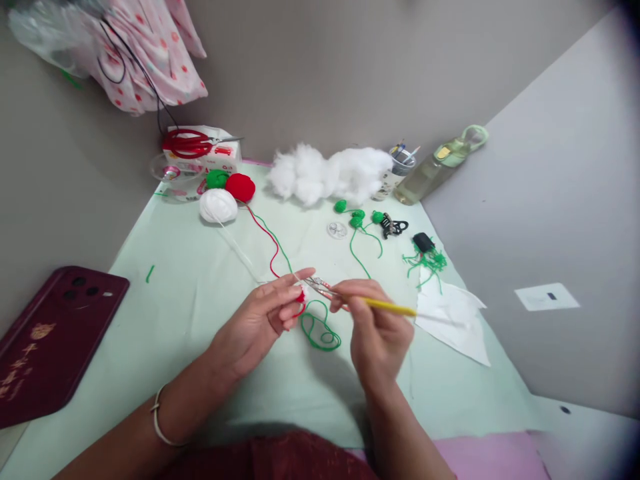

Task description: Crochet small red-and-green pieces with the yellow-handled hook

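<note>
My left hand (267, 313) pinches a small red crocheted piece (301, 298) between thumb and fingers, with red yarn (265, 237) and green yarn (320, 331) running from it. My right hand (373, 327) grips a yellow-handled crochet hook (387, 306), its metal tip pointing left into the red piece. Both hands hover over the pale green cloth (200, 320) near the middle of the table. A loop of green yarn lies on the cloth just below the hook. The yarn leads back to the red ball (241, 187), green ball (217, 178) and white ball (219, 205).
White stuffing (325, 173) lies at the back, with a pen cup (397, 170) and a bottle (440, 163) to its right. Red scissors (193, 142) rest on a box. Small green crocheted pieces (357, 219), yarn scraps (427, 260), white paper (457, 320) and a dark red phone (45, 340) surround the hands.
</note>
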Motion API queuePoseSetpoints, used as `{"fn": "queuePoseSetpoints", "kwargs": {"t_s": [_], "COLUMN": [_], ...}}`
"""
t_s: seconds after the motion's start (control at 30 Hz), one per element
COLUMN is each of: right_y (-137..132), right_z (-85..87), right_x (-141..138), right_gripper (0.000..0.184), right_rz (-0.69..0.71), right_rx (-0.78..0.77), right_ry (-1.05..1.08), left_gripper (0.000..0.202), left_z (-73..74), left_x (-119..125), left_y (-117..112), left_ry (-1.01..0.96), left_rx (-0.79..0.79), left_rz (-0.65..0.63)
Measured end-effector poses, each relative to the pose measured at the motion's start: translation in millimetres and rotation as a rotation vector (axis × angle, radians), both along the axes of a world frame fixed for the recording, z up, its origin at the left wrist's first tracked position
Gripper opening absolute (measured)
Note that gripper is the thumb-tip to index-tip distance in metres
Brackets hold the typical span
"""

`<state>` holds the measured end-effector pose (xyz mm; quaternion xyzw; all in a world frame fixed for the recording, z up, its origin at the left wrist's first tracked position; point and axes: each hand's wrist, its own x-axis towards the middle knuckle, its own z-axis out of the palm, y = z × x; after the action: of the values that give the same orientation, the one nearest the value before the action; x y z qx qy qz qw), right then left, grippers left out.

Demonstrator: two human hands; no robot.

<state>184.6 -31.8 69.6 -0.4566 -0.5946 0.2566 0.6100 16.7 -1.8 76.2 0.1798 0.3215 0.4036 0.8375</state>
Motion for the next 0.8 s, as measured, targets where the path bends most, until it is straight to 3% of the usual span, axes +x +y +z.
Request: {"fn": "queuePoseSetpoints", "kwargs": {"t_s": [0.07,0.13,0.33,0.63,0.8], "right_y": [3.9,6.5,5.8,5.2,5.2], "right_z": [2.1,2.1,-4.5,-5.3,-0.8], "right_x": [1.4,-0.2,-4.0,-2.5,-3.8], "right_gripper": [0.02,0.017,0.017,0.017,0.018], "right_rz": [0.065,0.146,0.194,0.185,0.175], "right_rx": [-0.129,-0.211,-0.325,-0.359,-0.33], "right_ry": [0.232,0.327,0.378,0.382,0.319], "left_gripper": [0.038,0.035,0.036,0.037,0.064], "left_z": [1.0,2.4,1.7,1.0,0.6], "left_x": [-0.4,0.7,3.4,3.5,2.1], "left_y": [1.3,0.8,-4.1,-5.0,-6.7], "left_ry": [0.01,0.065,0.227,0.282,0.298], "left_rx": [0.026,0.075,0.228,0.288,0.262], "left_rz": [0.013,0.019,0.028,0.043,0.057]}}
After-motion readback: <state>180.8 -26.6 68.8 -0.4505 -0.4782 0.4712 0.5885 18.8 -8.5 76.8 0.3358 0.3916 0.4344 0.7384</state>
